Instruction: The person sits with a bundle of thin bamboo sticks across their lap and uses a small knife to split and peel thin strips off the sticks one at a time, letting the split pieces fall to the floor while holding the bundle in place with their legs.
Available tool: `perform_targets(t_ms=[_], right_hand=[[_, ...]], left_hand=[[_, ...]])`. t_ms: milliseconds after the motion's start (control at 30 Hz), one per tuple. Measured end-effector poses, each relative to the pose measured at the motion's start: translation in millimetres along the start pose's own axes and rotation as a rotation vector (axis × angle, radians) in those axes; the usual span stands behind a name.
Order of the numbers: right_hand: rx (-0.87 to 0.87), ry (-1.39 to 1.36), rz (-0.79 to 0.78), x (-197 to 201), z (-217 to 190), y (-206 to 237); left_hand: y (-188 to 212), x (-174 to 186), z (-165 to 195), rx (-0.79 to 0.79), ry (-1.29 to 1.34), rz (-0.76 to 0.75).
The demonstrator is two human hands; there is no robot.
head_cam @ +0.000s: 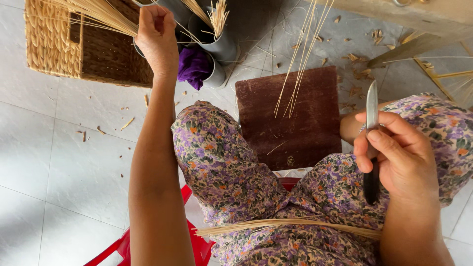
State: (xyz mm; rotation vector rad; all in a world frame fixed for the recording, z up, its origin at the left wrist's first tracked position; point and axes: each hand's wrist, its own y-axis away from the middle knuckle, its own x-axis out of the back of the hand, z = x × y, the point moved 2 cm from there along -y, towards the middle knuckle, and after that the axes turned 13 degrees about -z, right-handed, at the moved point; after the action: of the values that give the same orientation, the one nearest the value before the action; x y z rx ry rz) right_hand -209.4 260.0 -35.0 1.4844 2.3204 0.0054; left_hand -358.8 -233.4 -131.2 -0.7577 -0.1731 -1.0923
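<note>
Trousers (231, 172): mine, purple floral print with orange and green.
Board (290, 118): dark reddish brown.
Straw strips (98, 12): pale golden yellow.
Basket (54, 44): woven tan.
Cloth (193, 66): deep purple.
Stool (197, 246): bright red.
Knife (372, 143): silver blade, black handle.
Pots (221, 47): grey.
Floor tiles (49, 162): white-grey.

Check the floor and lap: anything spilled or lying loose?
Yes. Shavings litter the tiles around the brown board, and loose strips lie across the lap, unheld.
</note>
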Motion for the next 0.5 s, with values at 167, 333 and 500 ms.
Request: perform_targets(t_ms=[167, 333, 500], right_hand=[[0.016, -0.025, -0.030, -1.5, 0.1, -1.2], [0.028, -0.022, -0.040, -0.7, 0.2, 0.1], [0.031, -0.038, -0.060, 0.1, 0.3, 1.0]], left_hand=[[-12.3, 13.0, 20.2, 0.014, -0.017, 0.066], [-30.6, 32.9, 41.2, -0.093, 0.049, 0.092], [-38.5, 33.5, 44.3, -0.119, -0.065, 0.108]])
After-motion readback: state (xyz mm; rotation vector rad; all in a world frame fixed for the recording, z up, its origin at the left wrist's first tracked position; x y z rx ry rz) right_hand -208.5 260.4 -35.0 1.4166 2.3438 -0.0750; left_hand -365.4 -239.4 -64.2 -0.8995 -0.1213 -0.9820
